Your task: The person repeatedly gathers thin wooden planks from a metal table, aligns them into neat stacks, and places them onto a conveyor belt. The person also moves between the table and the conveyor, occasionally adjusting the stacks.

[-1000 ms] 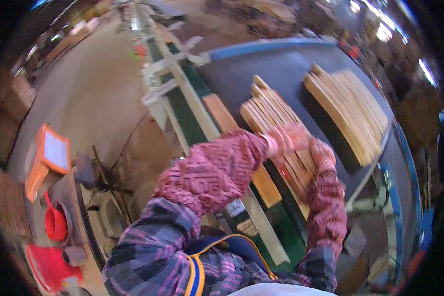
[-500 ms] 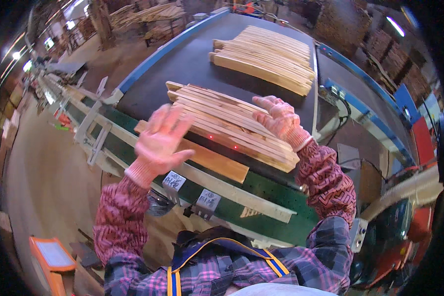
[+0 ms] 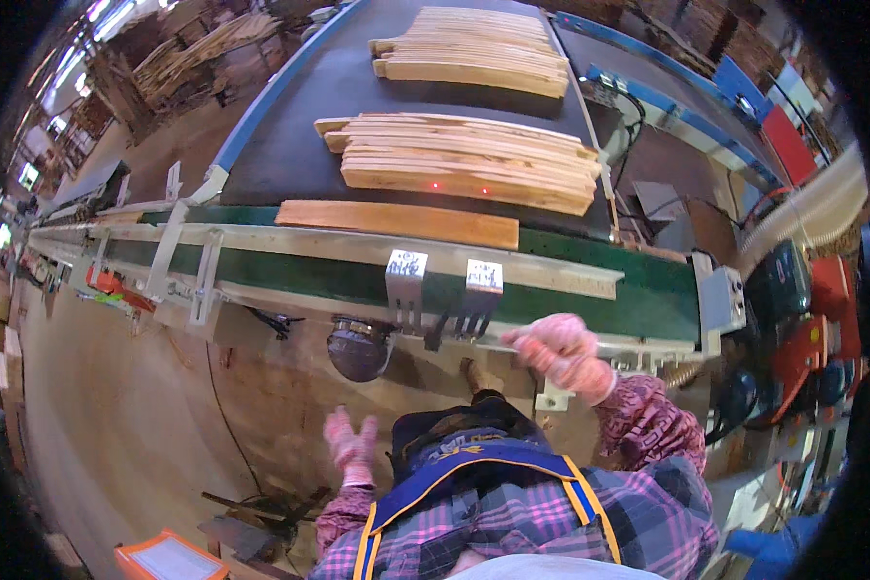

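My left hand (image 3: 351, 443), in a pale pink knit glove, hangs low in front of my body with fingers apart and nothing in it. My right hand (image 3: 565, 358), gloved alike, is at the near edge of the green belt (image 3: 599, 307); its fingers are loosely bent, and no object shows in them. Beyond the metal rail, a single wooden board (image 3: 396, 223) lies along the green belt. Behind it, on the dark belt (image 3: 290, 111), sits a stack of wooden slats (image 3: 469, 159) with two red light dots on its front. A second slat stack (image 3: 474, 48) lies farther back.
Two bent metal brackets (image 3: 406, 280) with white labels stand on the near rail. Beneath them hangs a dark round part (image 3: 360, 348). A grey control box (image 3: 721, 300) stands at the belt's right end, with red and dark green machinery beyond. An orange-framed sheet (image 3: 172, 559) is at lower left.
Both hands have drawn back from the near slat stack toward me, the left down beside my body and the right to the belt's near edge. The view has shifted as well.
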`<action>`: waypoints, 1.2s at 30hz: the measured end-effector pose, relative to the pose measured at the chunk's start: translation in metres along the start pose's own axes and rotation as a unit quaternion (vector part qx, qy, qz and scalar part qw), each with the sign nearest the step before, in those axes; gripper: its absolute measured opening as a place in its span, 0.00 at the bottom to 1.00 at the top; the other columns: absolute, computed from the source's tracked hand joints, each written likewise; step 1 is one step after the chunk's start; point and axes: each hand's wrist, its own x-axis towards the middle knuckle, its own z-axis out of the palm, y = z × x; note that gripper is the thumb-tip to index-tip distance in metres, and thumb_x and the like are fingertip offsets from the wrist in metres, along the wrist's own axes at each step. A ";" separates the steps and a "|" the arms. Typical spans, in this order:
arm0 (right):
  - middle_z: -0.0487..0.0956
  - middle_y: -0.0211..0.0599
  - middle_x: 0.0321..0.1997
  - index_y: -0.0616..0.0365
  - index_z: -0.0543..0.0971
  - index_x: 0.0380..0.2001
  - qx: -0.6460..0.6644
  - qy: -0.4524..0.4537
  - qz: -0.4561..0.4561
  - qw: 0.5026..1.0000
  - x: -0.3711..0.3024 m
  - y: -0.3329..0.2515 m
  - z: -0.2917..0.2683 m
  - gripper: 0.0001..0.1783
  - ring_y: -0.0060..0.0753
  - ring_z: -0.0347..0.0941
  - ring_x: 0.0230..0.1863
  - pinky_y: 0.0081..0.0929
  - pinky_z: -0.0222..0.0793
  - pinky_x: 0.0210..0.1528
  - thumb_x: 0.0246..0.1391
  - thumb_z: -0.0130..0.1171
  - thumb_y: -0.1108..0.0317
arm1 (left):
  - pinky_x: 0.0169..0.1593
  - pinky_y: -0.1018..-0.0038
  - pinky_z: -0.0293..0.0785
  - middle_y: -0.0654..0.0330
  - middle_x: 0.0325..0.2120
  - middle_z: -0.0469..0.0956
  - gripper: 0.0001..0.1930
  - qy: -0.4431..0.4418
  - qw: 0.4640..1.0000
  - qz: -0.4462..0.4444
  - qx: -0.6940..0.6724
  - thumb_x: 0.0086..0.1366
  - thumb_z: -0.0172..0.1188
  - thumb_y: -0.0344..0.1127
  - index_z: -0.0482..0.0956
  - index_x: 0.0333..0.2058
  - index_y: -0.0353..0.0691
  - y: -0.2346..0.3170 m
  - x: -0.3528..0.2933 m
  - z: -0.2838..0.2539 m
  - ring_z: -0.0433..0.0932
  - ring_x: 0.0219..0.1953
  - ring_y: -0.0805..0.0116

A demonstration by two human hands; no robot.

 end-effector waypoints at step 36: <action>0.83 0.33 0.30 0.64 0.80 0.51 0.219 -0.308 0.333 0.864 -0.261 0.031 -0.028 0.20 0.22 0.76 0.34 0.21 0.73 0.40 0.64 0.59 0.60 | 0.55 0.58 0.71 0.47 0.47 0.80 0.26 -0.276 0.959 0.061 -0.036 0.62 0.53 0.56 0.80 0.51 0.45 0.060 -0.272 0.167 0.77 0.51 0.47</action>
